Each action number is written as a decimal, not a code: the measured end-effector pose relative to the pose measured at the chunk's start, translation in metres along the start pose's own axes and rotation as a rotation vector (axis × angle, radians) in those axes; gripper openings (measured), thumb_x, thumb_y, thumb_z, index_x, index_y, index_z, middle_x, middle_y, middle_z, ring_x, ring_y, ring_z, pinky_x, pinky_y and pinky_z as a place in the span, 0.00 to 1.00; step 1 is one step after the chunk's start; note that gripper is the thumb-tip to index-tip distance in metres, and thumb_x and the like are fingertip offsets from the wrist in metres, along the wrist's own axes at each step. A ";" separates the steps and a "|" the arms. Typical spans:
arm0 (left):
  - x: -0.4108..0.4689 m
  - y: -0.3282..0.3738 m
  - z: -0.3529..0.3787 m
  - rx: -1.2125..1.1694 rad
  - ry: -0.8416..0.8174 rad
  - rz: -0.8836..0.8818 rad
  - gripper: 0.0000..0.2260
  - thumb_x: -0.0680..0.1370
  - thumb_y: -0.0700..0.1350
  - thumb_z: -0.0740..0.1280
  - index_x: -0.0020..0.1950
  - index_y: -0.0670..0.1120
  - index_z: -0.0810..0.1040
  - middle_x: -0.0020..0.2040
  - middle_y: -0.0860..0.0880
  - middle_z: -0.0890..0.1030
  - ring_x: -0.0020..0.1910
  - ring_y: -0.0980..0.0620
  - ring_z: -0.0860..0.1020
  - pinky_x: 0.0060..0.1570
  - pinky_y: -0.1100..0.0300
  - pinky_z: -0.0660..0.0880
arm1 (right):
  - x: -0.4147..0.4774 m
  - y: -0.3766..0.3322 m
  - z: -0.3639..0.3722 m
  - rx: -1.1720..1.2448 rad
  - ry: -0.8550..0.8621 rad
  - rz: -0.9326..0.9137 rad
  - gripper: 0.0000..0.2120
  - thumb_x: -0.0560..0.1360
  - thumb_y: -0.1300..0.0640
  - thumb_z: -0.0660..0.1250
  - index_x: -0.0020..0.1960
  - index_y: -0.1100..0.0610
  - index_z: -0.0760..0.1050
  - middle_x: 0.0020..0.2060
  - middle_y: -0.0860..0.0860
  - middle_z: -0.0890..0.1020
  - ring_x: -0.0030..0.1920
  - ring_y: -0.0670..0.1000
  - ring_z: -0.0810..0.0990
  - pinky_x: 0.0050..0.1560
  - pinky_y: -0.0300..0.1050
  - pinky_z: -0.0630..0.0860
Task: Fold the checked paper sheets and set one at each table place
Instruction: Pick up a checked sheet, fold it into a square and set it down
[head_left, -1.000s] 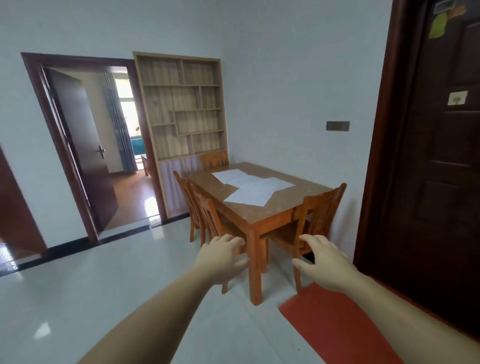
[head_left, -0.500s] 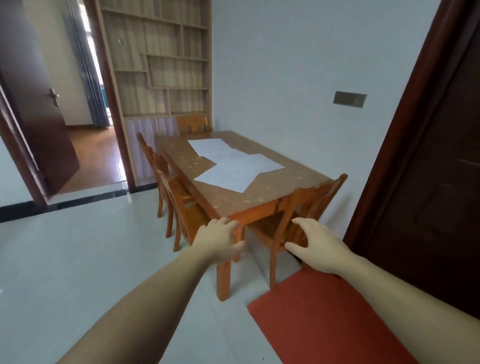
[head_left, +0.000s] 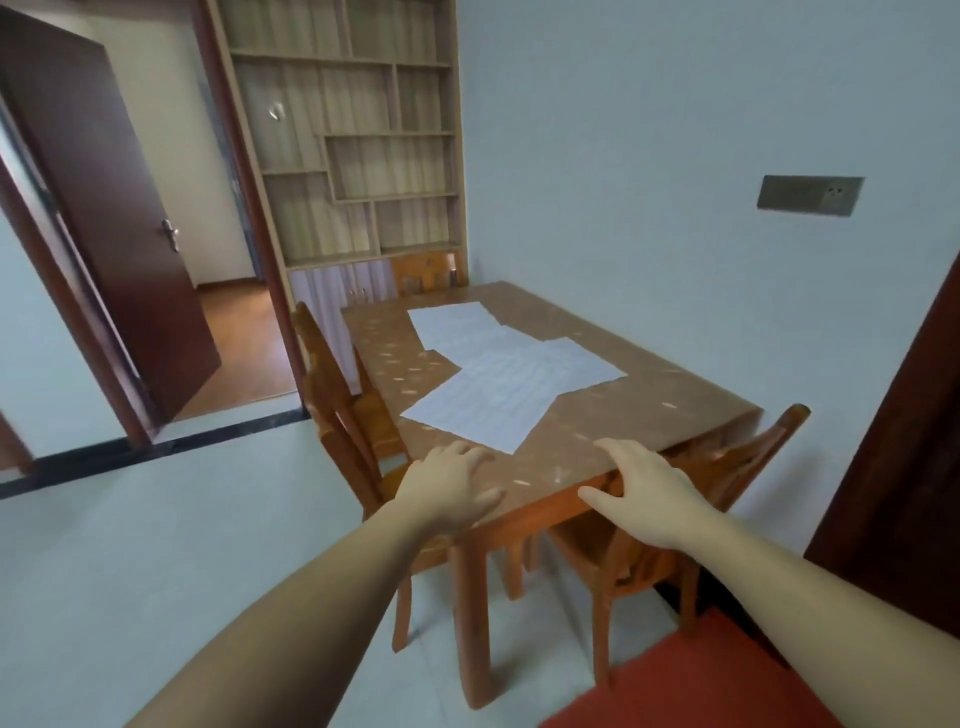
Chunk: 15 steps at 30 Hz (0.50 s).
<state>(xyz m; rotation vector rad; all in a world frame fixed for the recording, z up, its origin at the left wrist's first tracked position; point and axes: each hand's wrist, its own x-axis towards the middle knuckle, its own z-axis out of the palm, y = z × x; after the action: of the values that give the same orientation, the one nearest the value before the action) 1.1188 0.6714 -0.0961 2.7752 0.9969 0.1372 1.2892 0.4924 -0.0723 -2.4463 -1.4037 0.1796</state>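
Several white checked paper sheets (head_left: 498, 387) lie flat and overlapping in the middle of a wooden table (head_left: 670, 395). My left hand (head_left: 449, 488) reaches out over the table's near corner, fingers relaxed and holding nothing. My right hand (head_left: 641, 491) is stretched forward beside it, above the near edge, fingers spread and empty. Both hands are short of the sheets, the nearest sheet corner lying just beyond my left fingertips.
Wooden chairs stand at the table: two on the left side (head_left: 337, 410), one at the near right (head_left: 727, 478), one at the far end (head_left: 428, 273). A shelf unit (head_left: 353, 135) rises behind. An open door (head_left: 119, 218) is left, a red mat (head_left: 696, 680) lies underfoot.
The view has closed in on the table, which is now larger and nearer. Both hands have advanced from in front of the table leg to over its near corner and edge.
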 end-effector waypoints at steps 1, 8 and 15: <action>0.020 0.001 0.002 0.019 -0.002 -0.007 0.25 0.76 0.66 0.60 0.71 0.58 0.68 0.73 0.52 0.70 0.70 0.49 0.69 0.65 0.45 0.72 | 0.023 0.011 0.002 -0.001 -0.007 -0.022 0.34 0.76 0.36 0.60 0.77 0.47 0.57 0.75 0.47 0.63 0.74 0.52 0.64 0.71 0.58 0.64; 0.138 -0.001 0.004 0.092 -0.044 -0.116 0.25 0.77 0.65 0.59 0.72 0.57 0.66 0.72 0.51 0.69 0.70 0.47 0.68 0.66 0.46 0.70 | 0.173 0.067 0.005 0.008 -0.097 -0.103 0.35 0.75 0.37 0.62 0.77 0.49 0.58 0.75 0.48 0.65 0.73 0.52 0.65 0.70 0.58 0.65; 0.230 -0.021 0.005 0.033 -0.016 -0.212 0.25 0.77 0.63 0.60 0.72 0.56 0.68 0.72 0.51 0.70 0.69 0.48 0.69 0.65 0.47 0.71 | 0.286 0.082 0.007 0.012 -0.112 -0.149 0.35 0.75 0.36 0.61 0.77 0.49 0.58 0.76 0.47 0.64 0.75 0.52 0.63 0.70 0.56 0.64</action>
<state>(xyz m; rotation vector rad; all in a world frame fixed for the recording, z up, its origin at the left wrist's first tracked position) 1.2840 0.8333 -0.1002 2.6725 1.2905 0.0682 1.5003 0.7010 -0.0923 -2.3418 -1.6204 0.2939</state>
